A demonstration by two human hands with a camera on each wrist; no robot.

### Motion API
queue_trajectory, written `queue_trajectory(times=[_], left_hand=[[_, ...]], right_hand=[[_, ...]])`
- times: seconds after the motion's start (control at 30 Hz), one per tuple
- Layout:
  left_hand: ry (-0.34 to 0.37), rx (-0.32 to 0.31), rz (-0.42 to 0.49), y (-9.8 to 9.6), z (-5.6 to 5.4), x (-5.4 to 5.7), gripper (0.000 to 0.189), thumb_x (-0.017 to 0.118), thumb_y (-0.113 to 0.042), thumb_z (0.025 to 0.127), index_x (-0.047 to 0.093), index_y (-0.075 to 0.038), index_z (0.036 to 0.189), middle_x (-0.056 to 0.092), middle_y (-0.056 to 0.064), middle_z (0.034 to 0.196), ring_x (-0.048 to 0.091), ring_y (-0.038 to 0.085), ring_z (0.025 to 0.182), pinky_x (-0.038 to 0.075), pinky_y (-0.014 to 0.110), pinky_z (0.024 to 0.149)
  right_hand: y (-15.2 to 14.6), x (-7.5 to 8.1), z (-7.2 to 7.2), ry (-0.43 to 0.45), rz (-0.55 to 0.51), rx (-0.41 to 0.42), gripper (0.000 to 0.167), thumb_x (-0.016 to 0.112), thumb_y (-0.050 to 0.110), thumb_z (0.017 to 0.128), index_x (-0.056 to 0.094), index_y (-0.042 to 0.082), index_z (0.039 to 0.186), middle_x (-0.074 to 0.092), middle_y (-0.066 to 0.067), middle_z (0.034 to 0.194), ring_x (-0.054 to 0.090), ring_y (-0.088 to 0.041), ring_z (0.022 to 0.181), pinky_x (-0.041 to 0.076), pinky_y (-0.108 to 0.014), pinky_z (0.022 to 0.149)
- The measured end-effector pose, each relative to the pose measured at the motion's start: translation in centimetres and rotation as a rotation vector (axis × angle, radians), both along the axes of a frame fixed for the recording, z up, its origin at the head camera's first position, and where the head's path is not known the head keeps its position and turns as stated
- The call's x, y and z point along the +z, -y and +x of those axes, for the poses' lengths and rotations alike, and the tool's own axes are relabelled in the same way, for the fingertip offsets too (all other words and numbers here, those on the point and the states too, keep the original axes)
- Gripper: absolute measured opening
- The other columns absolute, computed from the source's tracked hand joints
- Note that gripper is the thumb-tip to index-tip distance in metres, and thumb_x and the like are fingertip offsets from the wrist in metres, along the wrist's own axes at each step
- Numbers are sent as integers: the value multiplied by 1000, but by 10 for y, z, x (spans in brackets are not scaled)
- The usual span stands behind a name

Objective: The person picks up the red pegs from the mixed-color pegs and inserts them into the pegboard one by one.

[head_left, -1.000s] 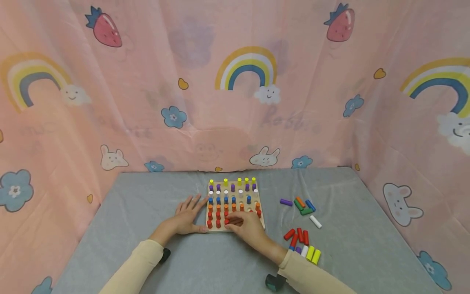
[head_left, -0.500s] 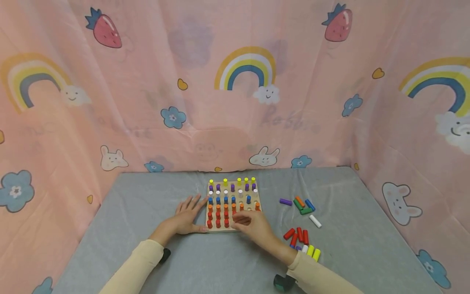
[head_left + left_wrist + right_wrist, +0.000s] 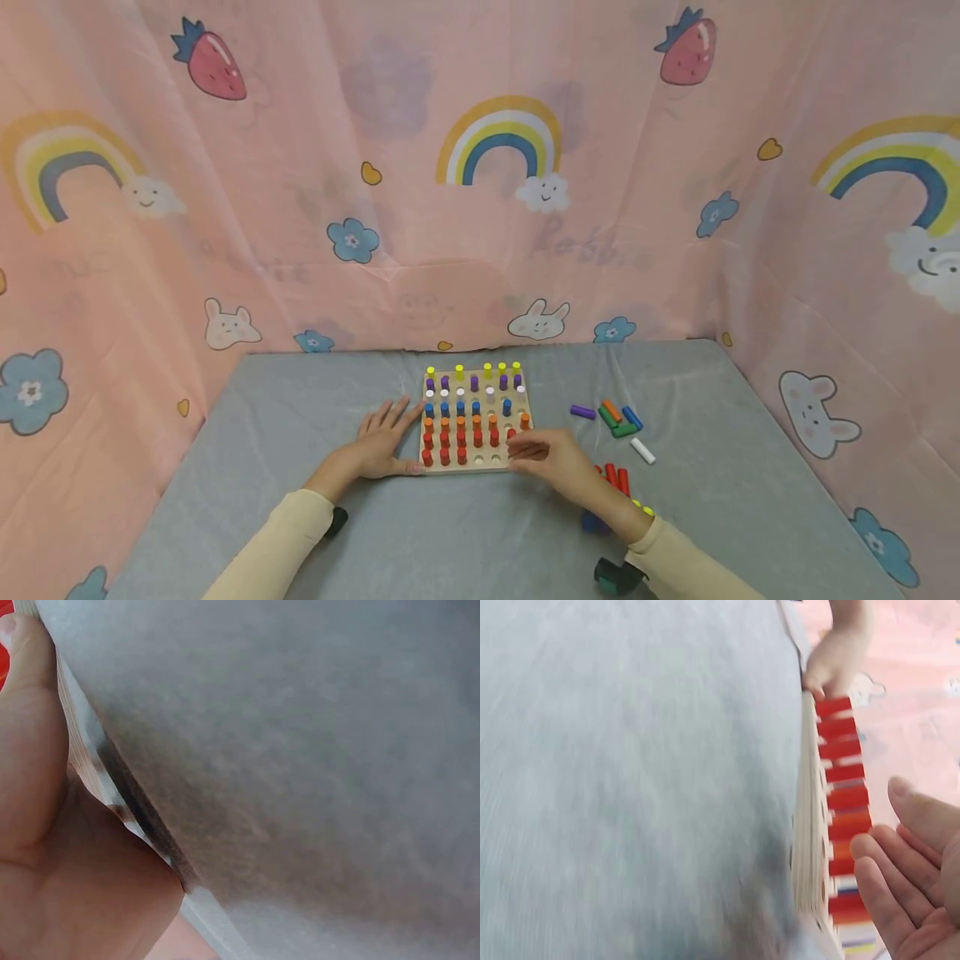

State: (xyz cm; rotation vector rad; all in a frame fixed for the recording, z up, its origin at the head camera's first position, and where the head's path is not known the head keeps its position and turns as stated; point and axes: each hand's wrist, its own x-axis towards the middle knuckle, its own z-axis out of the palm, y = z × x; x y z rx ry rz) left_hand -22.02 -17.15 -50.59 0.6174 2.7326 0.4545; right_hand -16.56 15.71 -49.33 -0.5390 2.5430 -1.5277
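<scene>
A wooden peg board [image 3: 468,471] lies on the table, with rows of yellow, purple, white, blue, orange and red pegs standing in it. My left hand [image 3: 386,442] rests against its left side, fingers spread and thumb [image 3: 30,660] on the front corner. My right hand [image 3: 555,462] is over the board's right front part, and in the right wrist view its fingers [image 3: 889,900] are loosely extended with nothing in them. Bare holes show in the front row, right of the front red peg [image 3: 462,456]. The board's front right corner is hidden by my right hand.
Right of the board lie loose pegs: a purple peg [image 3: 582,412], an orange peg [image 3: 611,411], a blue peg [image 3: 632,417], green ones and a white peg [image 3: 642,451]. Nearer, red pegs [image 3: 623,482] and yellow ones are partly covered by my right forearm. A pink curtain [image 3: 480,250] stands behind.
My right hand has let go of the third red peg in the front row and moved right, uncovering that peg and the holes beside it. My left hand has stayed in place.
</scene>
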Motion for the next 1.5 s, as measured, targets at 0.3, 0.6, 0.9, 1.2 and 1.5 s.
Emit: queue_trajectory(times=[0.3, 0.6, 0.9, 1.2, 1.5], left_hand=[[-5, 5, 2, 0, -1, -2, 105, 70, -60, 82, 11, -24, 161, 5, 15, 168, 3, 45, 154, 8, 68, 119], [-8, -3, 14, 1, 0, -3, 105, 70, -61, 82, 11, -23, 161, 5, 15, 168, 4, 46, 154, 8, 69, 119], [-16, -3, 12, 1, -1, -5, 105, 69, -61, 82, 12, -23, 161, 6, 16, 168, 5, 46, 154, 8, 69, 119], [-12, 8, 11, -1, -1, -6, 106, 70, -61, 81, 11, -25, 161, 6, 15, 168, 5, 45, 154, 8, 69, 119], [-14, 5, 20, 0, -1, -5, 105, 71, -60, 81, 11, -24, 161, 6, 16, 168, 5, 46, 154, 8, 69, 119]], right_hand=[[-40, 0, -5, 21, 16, 74, 35, 78, 18, 85, 71, 1, 115, 74, -16, 110, 72, -17, 92, 57, -19, 78], [-81, -3, -9, 146, 52, 45, 42, 80, 20, 83, 70, 5, 120, 70, -16, 121, 69, -29, 108, 57, -24, 86], [-108, -12, -13, 157, 87, 126, 38, 81, 21, 83, 72, 5, 116, 67, -17, 122, 68, -22, 109, 56, -26, 91], [-122, -25, -19, 112, 90, 217, 27, 78, 15, 84, 75, 8, 110, 69, -15, 114, 63, -6, 99, 52, -19, 83], [-121, -26, -20, 110, 87, 207, 23, 78, 14, 84, 76, 8, 107, 70, -15, 109, 63, -6, 90, 52, -20, 75]])
